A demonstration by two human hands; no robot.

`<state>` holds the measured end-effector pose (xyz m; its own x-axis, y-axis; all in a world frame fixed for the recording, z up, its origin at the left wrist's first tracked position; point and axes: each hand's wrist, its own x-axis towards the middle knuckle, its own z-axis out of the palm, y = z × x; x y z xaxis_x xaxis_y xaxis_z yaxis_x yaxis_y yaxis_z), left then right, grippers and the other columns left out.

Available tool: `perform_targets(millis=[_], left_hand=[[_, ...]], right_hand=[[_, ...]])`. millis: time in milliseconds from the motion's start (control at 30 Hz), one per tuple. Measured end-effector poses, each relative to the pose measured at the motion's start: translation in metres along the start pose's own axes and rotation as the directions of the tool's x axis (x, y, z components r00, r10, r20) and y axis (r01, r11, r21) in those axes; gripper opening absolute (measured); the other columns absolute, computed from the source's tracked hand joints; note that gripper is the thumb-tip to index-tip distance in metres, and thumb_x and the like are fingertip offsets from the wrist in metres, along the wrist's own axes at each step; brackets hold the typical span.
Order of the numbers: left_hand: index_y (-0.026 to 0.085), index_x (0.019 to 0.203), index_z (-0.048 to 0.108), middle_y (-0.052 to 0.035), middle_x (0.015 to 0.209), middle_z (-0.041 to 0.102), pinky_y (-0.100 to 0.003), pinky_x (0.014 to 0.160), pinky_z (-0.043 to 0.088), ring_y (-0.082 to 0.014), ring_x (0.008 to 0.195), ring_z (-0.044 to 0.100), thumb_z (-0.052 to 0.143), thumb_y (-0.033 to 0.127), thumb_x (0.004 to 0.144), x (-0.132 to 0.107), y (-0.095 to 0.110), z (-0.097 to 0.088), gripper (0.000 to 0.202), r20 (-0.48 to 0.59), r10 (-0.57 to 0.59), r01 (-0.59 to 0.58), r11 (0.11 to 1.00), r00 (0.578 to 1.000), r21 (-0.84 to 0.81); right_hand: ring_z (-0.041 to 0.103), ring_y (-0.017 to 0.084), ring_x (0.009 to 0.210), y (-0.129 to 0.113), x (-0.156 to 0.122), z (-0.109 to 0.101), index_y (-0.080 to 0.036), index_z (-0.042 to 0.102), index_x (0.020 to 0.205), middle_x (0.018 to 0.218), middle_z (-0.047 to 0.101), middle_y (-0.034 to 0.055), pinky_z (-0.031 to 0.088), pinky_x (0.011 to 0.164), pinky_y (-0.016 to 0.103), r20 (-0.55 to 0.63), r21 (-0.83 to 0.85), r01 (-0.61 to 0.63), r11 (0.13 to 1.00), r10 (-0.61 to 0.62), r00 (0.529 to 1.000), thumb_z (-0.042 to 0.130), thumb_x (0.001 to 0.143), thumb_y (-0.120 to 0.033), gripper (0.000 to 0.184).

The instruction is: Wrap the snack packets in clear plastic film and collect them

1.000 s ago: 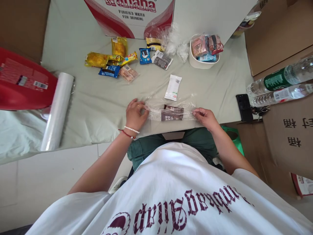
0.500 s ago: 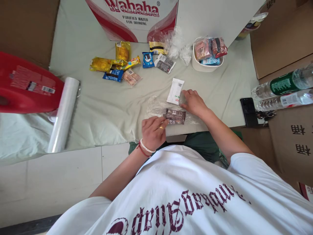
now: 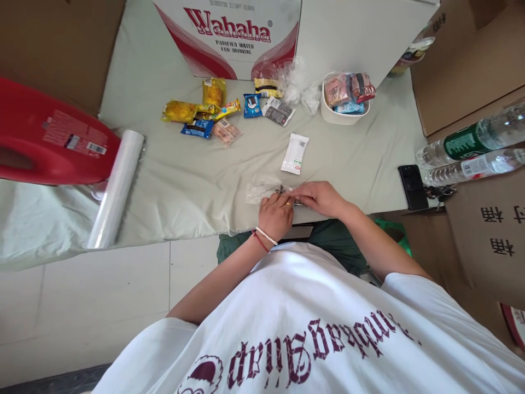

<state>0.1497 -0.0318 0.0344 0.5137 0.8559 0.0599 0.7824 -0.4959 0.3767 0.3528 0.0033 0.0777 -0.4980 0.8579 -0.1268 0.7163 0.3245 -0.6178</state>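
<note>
Near the table's front edge, my left hand (image 3: 276, 216) lies over a brown snack packet (image 3: 299, 203), fingers curled against it. Most of that packet is hidden under both hands. Clear plastic wrap (image 3: 262, 189) is crumpled around it and spreads out to the left. My right hand (image 3: 323, 198) comes in from the right with its fingers pinched on the wrap, close to the left fingertips. A white snack packet (image 3: 294, 154) lies flat just beyond the hands, untouched.
Several snack packets (image 3: 213, 112) lie at the back left, before a Wahaha carton (image 3: 246, 41). A white tub (image 3: 344, 114) holds more packets beside crumpled plastic (image 3: 311, 98). A wrap roll (image 3: 117, 189) and red jug (image 3: 53, 137) stand left; a phone (image 3: 413, 187) and bottles (image 3: 467, 142) lie right.
My right hand has moved from beside the white packet down toward my left hand, bringing the wrap over the brown packet. My left hand has shifted right onto the packet. The view has tilted slightly.
</note>
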Motion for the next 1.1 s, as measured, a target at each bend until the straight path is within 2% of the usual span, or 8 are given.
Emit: perform_targets(millis=[267,467,567,667,767,900,967,1100], left_hand=[[0.026,0.126,0.075,-0.0047,0.140,0.070,-0.047,0.094,0.047,-0.0270,0.113,0.064,0.046,0.019,0.096,-0.004,-0.018,0.006,0.042,-0.045,-0.067,0.057,0.980,0.997,-0.191],[0.024,0.111,0.077,-0.0048,0.125,0.077,-0.045,0.103,0.048,-0.0239,0.112,0.063,0.046,0.019,0.095,-0.007,-0.031,0.007,0.035,-0.163,-0.158,0.105,0.950,0.974,-0.295],[0.021,0.112,0.071,-0.0085,0.122,0.074,-0.042,0.104,0.050,-0.0220,0.114,0.064,0.044,0.020,0.095,-0.011,-0.047,0.010,0.032,-0.277,-0.421,0.310,0.877,0.864,-0.366],[0.018,0.119,0.064,-0.0128,0.124,0.068,-0.043,0.102,0.052,-0.0231,0.114,0.064,0.040,0.028,0.100,-0.011,-0.068,0.013,0.033,-0.334,-0.681,0.534,0.725,0.652,-0.435],[0.017,0.128,0.060,-0.0176,0.136,0.062,-0.052,0.115,0.044,-0.0278,0.130,0.057,0.034,0.042,0.106,-0.008,-0.081,0.013,0.042,-0.411,-0.722,0.593,0.692,0.557,-0.412],[0.018,0.122,0.064,-0.0219,0.155,0.049,-0.066,0.120,0.035,-0.0418,0.152,0.035,0.054,0.059,0.097,0.003,-0.079,0.013,0.049,-0.328,-0.680,0.630,0.733,0.656,-0.258],[0.019,0.109,0.066,-0.0201,0.160,0.045,-0.068,0.122,0.031,-0.0442,0.156,0.028,0.067,0.053,0.088,0.009,-0.074,0.012,0.040,-0.244,-0.667,0.636,0.745,0.704,-0.202],[0.021,0.090,0.061,-0.0132,0.133,0.066,-0.052,0.117,0.045,-0.0296,0.134,0.058,0.065,0.027,0.082,0.019,-0.060,0.005,0.010,-0.205,-0.651,0.461,0.692,0.730,-0.556]], right_hand=[[0.069,0.021,0.082,0.004,-0.024,0.041,-0.015,0.032,0.163,0.091,0.075,0.0032,0.048,0.075,0.028,-0.018,-0.049,-0.117,0.992,0.116,0.993,0.055,0.100,-0.027,0.068],[0.068,0.020,0.107,-0.003,-0.024,0.049,-0.029,0.047,0.159,0.122,0.075,0.0054,0.049,0.090,0.030,0.066,-0.152,-0.041,0.987,0.052,0.996,0.047,0.103,-0.022,0.056],[0.066,0.021,0.106,-0.009,-0.026,0.051,-0.034,0.053,0.155,0.114,0.075,0.0052,0.048,0.086,0.029,0.108,-0.277,-0.039,0.960,0.071,0.992,0.046,0.104,-0.019,0.054],[0.065,0.022,0.104,-0.012,-0.027,0.055,-0.037,0.052,0.155,0.109,0.074,0.0057,0.047,0.082,0.029,0.106,-0.334,-0.052,0.941,0.092,0.990,0.043,0.104,-0.018,0.055],[0.064,0.023,0.103,-0.014,-0.026,0.056,-0.039,0.051,0.156,0.108,0.073,0.0057,0.047,0.079,0.030,0.101,-0.342,-0.062,0.937,0.103,0.990,0.042,0.105,-0.018,0.056],[0.064,0.023,0.105,-0.015,-0.025,0.056,-0.040,0.052,0.155,0.109,0.073,0.0048,0.047,0.080,0.030,0.089,-0.334,-0.064,0.940,0.099,0.991,0.044,0.104,-0.019,0.055],[0.064,0.023,0.106,-0.014,-0.024,0.056,-0.040,0.052,0.155,0.110,0.073,0.0043,0.047,0.082,0.030,0.089,-0.330,-0.069,0.941,0.104,0.991,0.045,0.104,-0.019,0.055],[0.064,0.024,0.106,-0.013,-0.024,0.057,-0.040,0.053,0.154,0.108,0.073,0.0049,0.047,0.081,0.030,0.087,-0.303,-0.068,0.950,0.098,0.991,0.046,0.104,-0.019,0.055]])
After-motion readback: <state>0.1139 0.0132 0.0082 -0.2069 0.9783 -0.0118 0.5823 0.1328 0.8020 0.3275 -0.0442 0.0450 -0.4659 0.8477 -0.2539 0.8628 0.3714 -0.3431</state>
